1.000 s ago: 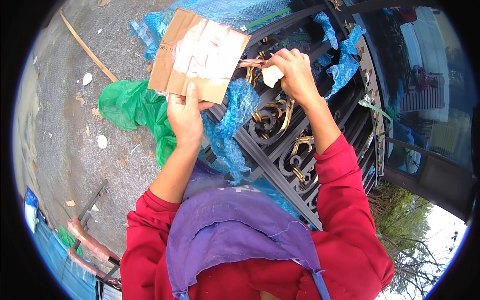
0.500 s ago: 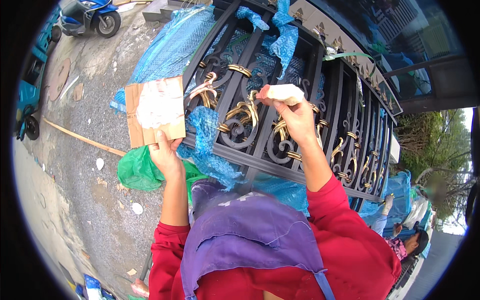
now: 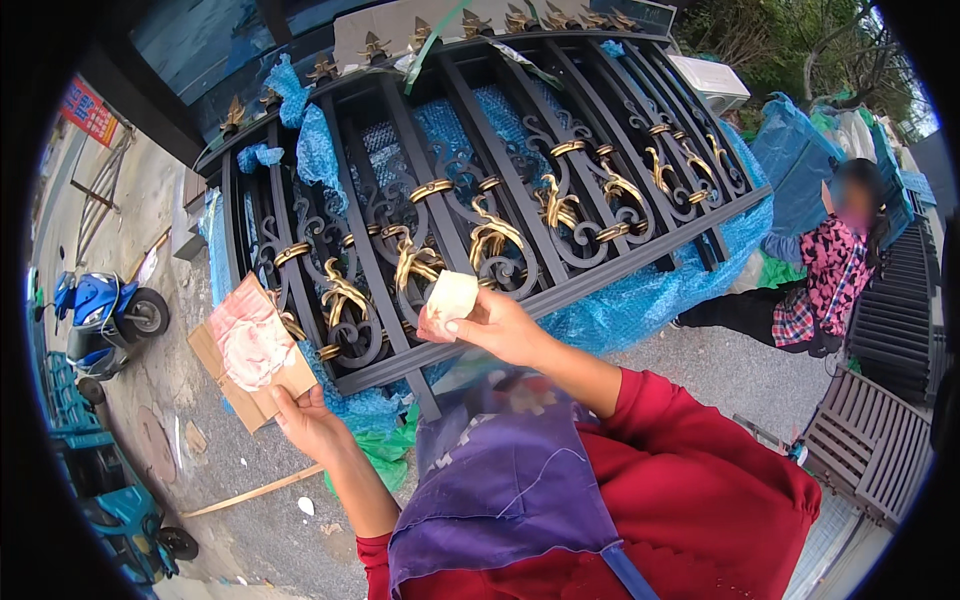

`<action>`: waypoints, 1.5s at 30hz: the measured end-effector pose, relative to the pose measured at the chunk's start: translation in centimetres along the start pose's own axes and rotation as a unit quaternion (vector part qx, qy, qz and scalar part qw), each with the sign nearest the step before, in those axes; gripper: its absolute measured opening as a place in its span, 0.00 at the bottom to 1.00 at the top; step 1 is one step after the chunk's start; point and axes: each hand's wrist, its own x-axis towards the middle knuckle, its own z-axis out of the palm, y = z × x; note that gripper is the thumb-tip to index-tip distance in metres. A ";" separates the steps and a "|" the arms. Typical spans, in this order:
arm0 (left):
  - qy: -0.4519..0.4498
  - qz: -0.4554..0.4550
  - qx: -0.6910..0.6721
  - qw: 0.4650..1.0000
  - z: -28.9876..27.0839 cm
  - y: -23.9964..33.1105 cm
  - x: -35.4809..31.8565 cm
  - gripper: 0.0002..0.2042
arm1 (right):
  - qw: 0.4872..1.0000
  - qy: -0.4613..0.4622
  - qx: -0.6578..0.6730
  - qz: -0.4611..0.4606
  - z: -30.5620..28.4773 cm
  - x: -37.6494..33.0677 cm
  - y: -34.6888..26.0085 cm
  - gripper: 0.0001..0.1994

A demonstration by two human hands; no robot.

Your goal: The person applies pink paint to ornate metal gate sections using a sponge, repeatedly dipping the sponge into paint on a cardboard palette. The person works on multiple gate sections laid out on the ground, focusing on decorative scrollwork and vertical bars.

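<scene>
Pale pad (image 3: pixel 452 297) moved nearer smeared flat cardboard (image 3: pixel 240 395), 2 hands (image 3: pixel 500 328) (image 3: pixel 318 428) apart, each pinching 1, scrolled metal railing (image 3: pixel 600 270)

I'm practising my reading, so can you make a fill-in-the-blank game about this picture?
The left hand holds a flat piece of brown ____.
Past the pale pad in the right hand, the black railing has leaf shapes coloured ____.
The apron is ____.
The right sleeve is ____.
Missing words: cardboard; gold; purple; red.

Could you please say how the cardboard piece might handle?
The cardboard piece is probably light, held by the left hand alone, and fairly stiff, extending beyond it without obvious drooping. Its pale pink smear may be slippery.
</scene>
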 end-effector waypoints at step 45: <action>-0.257 -0.119 0.064 0.957 11.9 -3.1 -5.6 0.13 | 0.965 0.162 -0.172 -0.112 -1.9 -0.8 -11.8 0.17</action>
